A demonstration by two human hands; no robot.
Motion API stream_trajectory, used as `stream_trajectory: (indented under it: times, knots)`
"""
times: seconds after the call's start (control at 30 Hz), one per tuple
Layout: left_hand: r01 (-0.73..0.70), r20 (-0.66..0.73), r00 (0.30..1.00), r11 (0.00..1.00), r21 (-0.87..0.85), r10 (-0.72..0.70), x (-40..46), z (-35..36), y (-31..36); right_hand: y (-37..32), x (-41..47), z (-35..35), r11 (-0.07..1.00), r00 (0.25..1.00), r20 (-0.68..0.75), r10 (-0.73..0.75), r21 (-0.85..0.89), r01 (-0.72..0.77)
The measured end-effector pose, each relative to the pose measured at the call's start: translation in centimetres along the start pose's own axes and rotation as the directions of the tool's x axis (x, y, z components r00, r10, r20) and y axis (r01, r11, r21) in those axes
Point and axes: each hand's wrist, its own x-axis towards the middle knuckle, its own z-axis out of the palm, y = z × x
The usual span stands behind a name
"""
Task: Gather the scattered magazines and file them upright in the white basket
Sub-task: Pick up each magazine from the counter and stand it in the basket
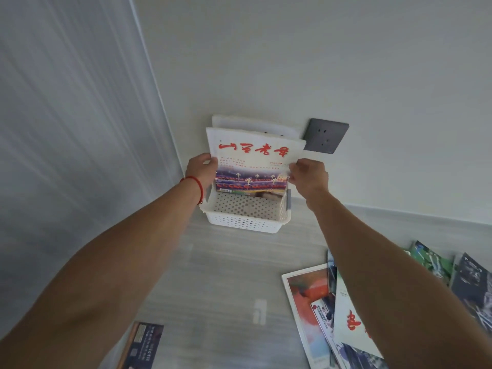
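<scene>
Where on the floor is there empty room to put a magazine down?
Bare floor lies between the white basket, the dark magazine at the bottom edge and the magazine pile. The right side is crowded with overlapping magazines.

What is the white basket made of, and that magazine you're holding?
The white basket looks like matte moulded plastic: its walls are dotted with even little holes. The magazine seems to be paper with a smooth printed cover that bends a little between the left hand and right hand.

Both bare arms extended forward, left hand (203,166) and right hand (308,174) level, each pinching a side edge of one magazine (253,161), red cord (195,186) on left wrist
</scene>
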Motion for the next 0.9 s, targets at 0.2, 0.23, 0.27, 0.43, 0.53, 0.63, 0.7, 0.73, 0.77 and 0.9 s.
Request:
stream_trajectory:
  times: [0.2,0.23,0.27,0.43,0.53,0.63,0.7,0.73,0.77,0.9]
  knots:
    - [0.056,0.008,0.998,0.998,-0.001,-0.056,1.6,0.6,-1.0,0.2,0.0,1.8,0.996,0.997,0.067,-0.032,-0.075,0.037]
    - [0.072,0.005,0.997,0.997,0.003,-0.072,1.7,0.6,-1.0,0.3,0.1,2.0,0.998,0.997,0.081,-0.021,-0.063,0.027]
    - [0.086,0.009,0.996,0.996,-0.012,-0.086,1.6,0.5,-0.9,0.3,0.2,2.1,0.999,0.995,0.103,-0.013,-0.033,0.017]
    - [0.064,0.091,0.994,0.991,-0.12,-0.053,1.4,0.9,-0.5,0.5,-0.1,2.0,0.964,0.939,0.304,-0.159,0.251,0.082]
    - [0.0,0.065,0.998,0.987,-0.163,0.011,0.9,1.2,0.4,0.3,-0.5,2.1,0.947,0.909,0.351,-0.222,0.299,0.116]
    - [-0.002,-0.014,1.0,0.993,-0.117,0.0,0.7,1.4,1.4,0.0,-1.1,1.7,0.924,0.884,0.374,-0.281,0.353,0.144]
    - [0.034,-0.086,0.996,0.998,-0.051,-0.039,0.0,1.6,1.2,0.5,-1.9,1.1,0.931,0.879,0.388,-0.278,0.336,0.146]
    - [0.045,-0.127,0.991,0.999,-0.009,-0.046,-0.7,1.8,0.8,1.2,-2.4,0.6,0.942,0.878,0.401,-0.261,0.304,0.141]
    - [0.048,-0.151,0.988,0.998,0.033,-0.043,-1.8,2.1,0.4,2.2,-2.9,0.0,0.953,0.875,0.419,-0.242,0.274,0.132]
    - [-0.005,-0.027,1.0,0.988,0.155,0.009,-7.2,4.2,-2.8,8.4,-4.9,-4.2,0.972,0.936,0.352,-0.01,-0.218,0.093]
